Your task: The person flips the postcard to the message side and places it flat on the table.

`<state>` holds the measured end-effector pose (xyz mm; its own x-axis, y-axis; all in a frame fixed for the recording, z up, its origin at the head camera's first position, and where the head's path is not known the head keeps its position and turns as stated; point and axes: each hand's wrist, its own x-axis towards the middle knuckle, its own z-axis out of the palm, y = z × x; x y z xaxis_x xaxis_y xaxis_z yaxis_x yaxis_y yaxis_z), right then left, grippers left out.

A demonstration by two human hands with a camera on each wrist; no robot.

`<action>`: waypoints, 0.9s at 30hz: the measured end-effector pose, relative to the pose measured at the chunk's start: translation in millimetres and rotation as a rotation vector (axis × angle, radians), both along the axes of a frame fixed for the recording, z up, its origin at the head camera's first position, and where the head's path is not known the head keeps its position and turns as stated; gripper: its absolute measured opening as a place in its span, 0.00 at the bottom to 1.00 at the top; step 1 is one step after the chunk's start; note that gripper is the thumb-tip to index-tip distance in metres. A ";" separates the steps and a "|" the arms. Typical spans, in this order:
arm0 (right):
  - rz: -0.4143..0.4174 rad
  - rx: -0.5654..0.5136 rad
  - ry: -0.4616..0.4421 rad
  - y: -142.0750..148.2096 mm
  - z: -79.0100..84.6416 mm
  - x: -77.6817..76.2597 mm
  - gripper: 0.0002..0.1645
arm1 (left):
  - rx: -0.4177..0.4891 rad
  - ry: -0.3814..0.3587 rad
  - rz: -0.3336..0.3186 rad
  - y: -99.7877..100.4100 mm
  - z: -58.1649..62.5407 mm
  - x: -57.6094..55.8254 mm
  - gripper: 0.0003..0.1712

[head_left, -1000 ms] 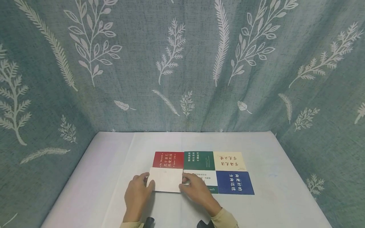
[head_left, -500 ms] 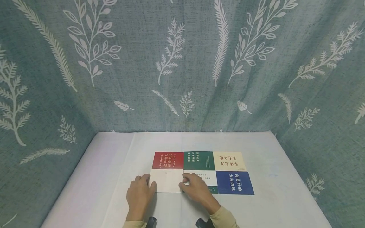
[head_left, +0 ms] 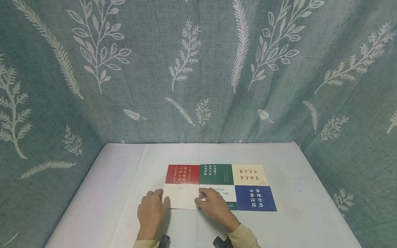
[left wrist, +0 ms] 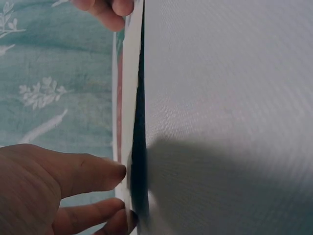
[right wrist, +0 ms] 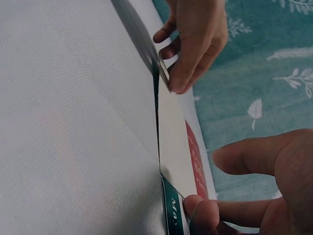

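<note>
A blank cream card [head_left: 182, 197] lies in front of a red card [head_left: 183, 174], their edges meeting. My left hand [head_left: 152, 213] pinches its left end between thumb and fingers; in the left wrist view, a dark strip shows beneath the card's near edge. At the other end is my right hand [head_left: 215, 208]. In the right wrist view its fingertips [right wrist: 203, 215] touch the seam between the cream card and a white-and-green card [head_left: 228, 193], while the thumb [right wrist: 239, 155] stands apart from them. Part of the white-and-green card is hidden under my right hand.
A green card [head_left: 216, 174] and a pale yellow card [head_left: 250, 175] continue the back row. To the right in the front row lies a blue card [head_left: 255, 198]. All rest on a white-covered table [head_left: 310, 213], with a leaf-patterned teal curtain [head_left: 198, 69] behind and at both sides.
The cream card has come down flatter and slightly toward me, uncovering the red card's lower edge. My left hand has shifted a little right; my right hand has barely moved.
</note>
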<state>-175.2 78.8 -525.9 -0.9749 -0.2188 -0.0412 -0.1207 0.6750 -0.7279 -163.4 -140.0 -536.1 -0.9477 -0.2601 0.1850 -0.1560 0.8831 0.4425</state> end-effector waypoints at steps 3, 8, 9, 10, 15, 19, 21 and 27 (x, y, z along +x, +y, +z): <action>0.004 -0.007 0.019 2.0 0.4 -0.8 0.19 | 0.002 -0.008 0.007 0.4 1.7 0.2 0.21; -0.052 -0.070 0.013 13.3 5.0 -1.5 0.25 | -0.012 0.044 0.020 4.3 5.1 0.8 0.19; -0.070 -0.089 0.009 16.8 6.9 -1.6 0.28 | -0.015 0.071 0.014 5.7 5.7 1.0 0.19; -0.087 -0.106 0.008 20.5 9.3 -1.7 0.29 | -0.019 0.104 0.004 7.1 6.1 1.3 0.18; -0.166 -0.168 0.030 41.7 22.0 -0.9 0.28 | -0.006 0.179 -0.070 20.7 9.8 1.4 0.16; -0.229 -0.150 0.054 58.9 28.3 1.1 0.27 | 0.038 0.105 -0.116 38.3 13.0 0.5 0.16; -0.257 -0.135 0.062 67.0 29.4 1.8 0.27 | 0.049 0.071 -0.135 48.0 13.2 0.4 0.17; -0.286 -0.120 0.066 90.3 27.5 4.6 0.27 | 0.018 0.089 -0.209 71.6 7.5 1.2 0.16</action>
